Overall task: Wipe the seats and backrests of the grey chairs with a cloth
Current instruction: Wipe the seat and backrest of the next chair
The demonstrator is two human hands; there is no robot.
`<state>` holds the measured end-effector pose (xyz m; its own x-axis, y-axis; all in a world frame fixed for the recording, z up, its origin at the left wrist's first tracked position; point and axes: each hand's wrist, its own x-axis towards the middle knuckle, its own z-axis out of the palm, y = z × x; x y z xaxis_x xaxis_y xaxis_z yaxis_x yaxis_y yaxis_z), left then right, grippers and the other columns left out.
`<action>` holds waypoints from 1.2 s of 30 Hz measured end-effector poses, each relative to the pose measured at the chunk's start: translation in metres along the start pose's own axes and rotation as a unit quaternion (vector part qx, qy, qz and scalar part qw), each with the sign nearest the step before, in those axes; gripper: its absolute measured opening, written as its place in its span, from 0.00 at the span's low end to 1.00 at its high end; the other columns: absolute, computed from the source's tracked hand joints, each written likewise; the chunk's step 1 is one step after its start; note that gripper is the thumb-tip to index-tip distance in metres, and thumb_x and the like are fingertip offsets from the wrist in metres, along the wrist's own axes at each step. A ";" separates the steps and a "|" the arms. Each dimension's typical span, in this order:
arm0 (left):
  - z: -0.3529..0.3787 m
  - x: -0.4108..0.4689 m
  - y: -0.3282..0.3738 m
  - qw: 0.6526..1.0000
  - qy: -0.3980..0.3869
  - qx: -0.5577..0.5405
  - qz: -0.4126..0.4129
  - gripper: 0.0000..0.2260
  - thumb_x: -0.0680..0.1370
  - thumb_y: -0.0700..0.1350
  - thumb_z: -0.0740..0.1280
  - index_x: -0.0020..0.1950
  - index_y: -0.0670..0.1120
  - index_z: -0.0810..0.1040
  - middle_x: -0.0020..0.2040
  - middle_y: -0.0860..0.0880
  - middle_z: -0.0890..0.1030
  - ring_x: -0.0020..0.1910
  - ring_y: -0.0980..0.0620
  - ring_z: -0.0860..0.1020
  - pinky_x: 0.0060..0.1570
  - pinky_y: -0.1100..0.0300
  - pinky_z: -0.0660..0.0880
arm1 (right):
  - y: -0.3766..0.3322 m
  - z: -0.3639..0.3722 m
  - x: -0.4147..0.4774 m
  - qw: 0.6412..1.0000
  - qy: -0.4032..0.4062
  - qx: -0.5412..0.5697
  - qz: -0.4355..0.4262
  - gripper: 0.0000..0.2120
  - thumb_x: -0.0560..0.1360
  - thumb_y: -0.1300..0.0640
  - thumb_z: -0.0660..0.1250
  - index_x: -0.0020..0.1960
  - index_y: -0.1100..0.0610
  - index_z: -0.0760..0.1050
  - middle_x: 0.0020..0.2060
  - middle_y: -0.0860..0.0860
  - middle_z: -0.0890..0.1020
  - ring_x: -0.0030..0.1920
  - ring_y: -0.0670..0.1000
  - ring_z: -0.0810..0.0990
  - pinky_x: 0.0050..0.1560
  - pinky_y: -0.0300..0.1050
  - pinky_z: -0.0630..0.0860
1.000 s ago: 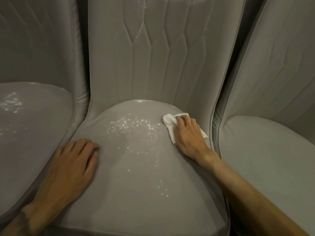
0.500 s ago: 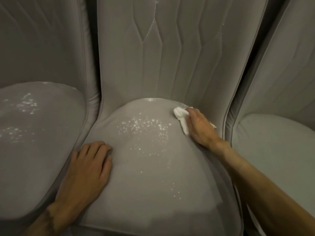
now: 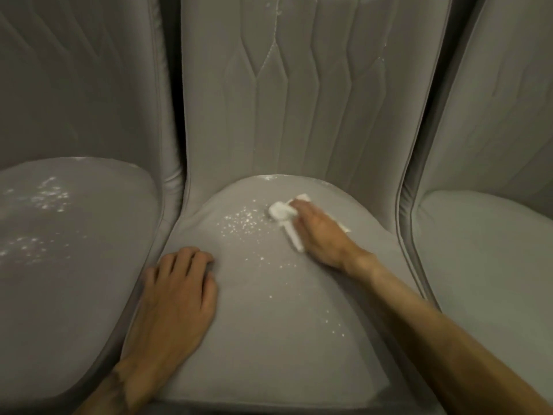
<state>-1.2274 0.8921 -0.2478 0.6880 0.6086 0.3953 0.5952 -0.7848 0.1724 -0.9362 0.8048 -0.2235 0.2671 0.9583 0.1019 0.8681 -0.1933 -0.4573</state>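
Observation:
Three grey padded chairs stand side by side. The middle chair's seat (image 3: 269, 324) carries a patch of white specks (image 3: 241, 224) near its back. My right hand (image 3: 321, 233) presses a crumpled white cloth (image 3: 281, 212) flat on that seat, just right of the specks. My left hand (image 3: 179, 298) rests palm down on the seat's front left part, fingers slightly curled, holding nothing. The middle backrest (image 3: 299, 85) is quilted, with a thin white streak along its centre seam.
The left chair's seat (image 3: 68, 265) shows two patches of white specks. The right chair's seat (image 3: 484, 250) looks plain. Dark narrow gaps separate the backrests.
My right hand has slid the cloth leftwards across the back of the seat towards the specks. The left hand has stayed put; the view has shifted slightly.

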 end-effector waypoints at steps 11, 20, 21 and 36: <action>-0.002 -0.001 0.002 0.999 -0.008 -0.026 -0.023 0.10 0.80 0.47 0.58 0.58 0.50 0.76 0.54 0.50 0.77 0.51 0.48 0.73 0.53 0.49 0.68 | 0.011 -0.002 0.000 0.996 0.040 -0.043 0.063 0.18 0.85 0.50 0.54 0.69 0.59 0.69 0.65 0.57 0.76 0.63 0.57 0.74 0.67 0.49 0.68; 0.000 -0.001 -0.002 0.999 -0.008 -0.030 -0.021 0.09 0.81 0.47 0.59 0.59 0.51 0.75 0.55 0.51 0.76 0.51 0.49 0.73 0.53 0.50 0.68 | 0.028 -0.026 -0.003 0.993 0.035 -0.056 0.103 0.20 0.85 0.53 0.52 0.72 0.62 0.67 0.69 0.59 0.73 0.70 0.58 0.72 0.72 0.49 0.64; 0.000 -0.001 -0.001 0.999 -0.006 -0.027 -0.020 0.09 0.81 0.47 0.59 0.58 0.51 0.75 0.55 0.51 0.76 0.51 0.48 0.73 0.52 0.50 0.68 | 0.019 -0.018 0.000 0.992 0.045 -0.062 0.100 0.19 0.85 0.53 0.52 0.70 0.62 0.68 0.67 0.60 0.75 0.67 0.60 0.73 0.70 0.50 0.66; 0.004 0.000 0.000 1.000 0.004 -0.015 -0.027 0.09 0.80 0.47 0.59 0.58 0.51 0.75 0.55 0.52 0.76 0.51 0.47 0.73 0.50 0.49 0.67 | 0.028 -0.015 0.020 0.979 0.114 -0.117 0.125 0.13 0.82 0.51 0.61 0.54 0.62 0.71 0.50 0.60 0.74 0.50 0.62 0.74 0.56 0.55 0.69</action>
<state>-1.2262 0.8927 -0.2512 0.6520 0.6486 0.3927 0.6178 -0.7547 0.2207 -0.9005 0.8152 -0.2210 0.5466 0.8080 0.2199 0.8287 -0.4842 -0.2808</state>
